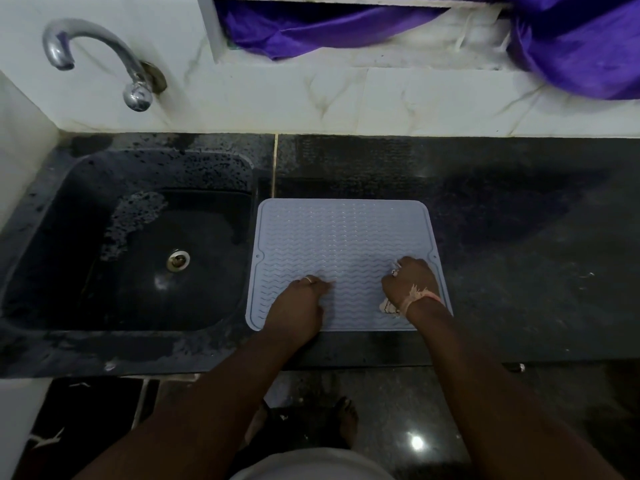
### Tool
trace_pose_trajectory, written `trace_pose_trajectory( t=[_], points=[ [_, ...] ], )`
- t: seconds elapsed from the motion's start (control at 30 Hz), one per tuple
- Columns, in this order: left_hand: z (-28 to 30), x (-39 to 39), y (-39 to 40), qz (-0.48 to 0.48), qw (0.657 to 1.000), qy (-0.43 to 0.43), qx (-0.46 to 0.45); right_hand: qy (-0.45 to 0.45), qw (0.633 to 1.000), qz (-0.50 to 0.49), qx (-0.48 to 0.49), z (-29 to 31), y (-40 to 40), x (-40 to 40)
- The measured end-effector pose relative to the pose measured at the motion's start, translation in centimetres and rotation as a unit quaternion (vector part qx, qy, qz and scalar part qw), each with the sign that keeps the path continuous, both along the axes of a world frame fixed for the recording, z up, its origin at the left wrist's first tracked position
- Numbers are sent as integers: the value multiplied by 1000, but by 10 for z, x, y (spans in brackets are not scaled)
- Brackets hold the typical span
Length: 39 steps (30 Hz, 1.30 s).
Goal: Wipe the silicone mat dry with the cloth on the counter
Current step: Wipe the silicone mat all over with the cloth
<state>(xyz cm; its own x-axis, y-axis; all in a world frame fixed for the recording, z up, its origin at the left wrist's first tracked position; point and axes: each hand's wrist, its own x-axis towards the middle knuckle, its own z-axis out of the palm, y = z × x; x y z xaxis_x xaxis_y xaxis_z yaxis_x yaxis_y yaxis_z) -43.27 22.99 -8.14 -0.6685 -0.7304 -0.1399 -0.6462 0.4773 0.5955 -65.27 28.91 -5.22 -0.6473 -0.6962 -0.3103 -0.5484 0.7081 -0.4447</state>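
One silicone mat (pixel 341 244) under both hands, two hands, left hand (pixel 298 306) and right hand (pixel 410 284), one cloth (pixel 389 307) in the right, one sink (pixel 62 216) and one tap (pixel 104 60) beyond the left

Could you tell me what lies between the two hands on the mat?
Only bare ribbed mat lies between the left hand and right hand, in the head view.

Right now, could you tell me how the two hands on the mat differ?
The right hand grips a bunched cloth; the left hand holds nothing, its fingers pressing the mat. The right sits by the mat's right edge, the left nearer its middle. Both rest on the mat's near half.
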Motion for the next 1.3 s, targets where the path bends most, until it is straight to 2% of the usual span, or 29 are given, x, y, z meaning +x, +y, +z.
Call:
trace_pose_trajectory(
  t=[0.1, 0.17, 0.3, 0.5, 0.67, 0.87, 1.03, 1.3],
  points=[
    [2, 14, -2, 39, 996, -26, -74, -26, 998, -48, -18, 4, -3, -4],
    [2, 28, -5, 84, 989, -58, -110, -20, 999, -45, -4, 6, -6, -5],
    [0, 42, -8, 163, 982, -54, -74, 5, 1000, -5, 14, 6, -13, 5],
    [-2, 51, -14, 151, 987, -20, -45, 28, 999, 35, -15, 2, -22, 36],
    [-3, 56, -17, 129, 990, -19, -55, 29, 997, 64, -15, 4, -31, 54],
    [-3, 64, -23, 103, 992, -45, -50, 10, 996, 83, -34, 7, -42, 80],
    [-4, 71, -31, 109, 993, -26, -32, -29, 993, 88, -71, 8, -43, 94],
    [-9, 76, -34, 94, 995, -24, 0, -37, 991, 87, -96, 5, -44, 107]
  ],
)
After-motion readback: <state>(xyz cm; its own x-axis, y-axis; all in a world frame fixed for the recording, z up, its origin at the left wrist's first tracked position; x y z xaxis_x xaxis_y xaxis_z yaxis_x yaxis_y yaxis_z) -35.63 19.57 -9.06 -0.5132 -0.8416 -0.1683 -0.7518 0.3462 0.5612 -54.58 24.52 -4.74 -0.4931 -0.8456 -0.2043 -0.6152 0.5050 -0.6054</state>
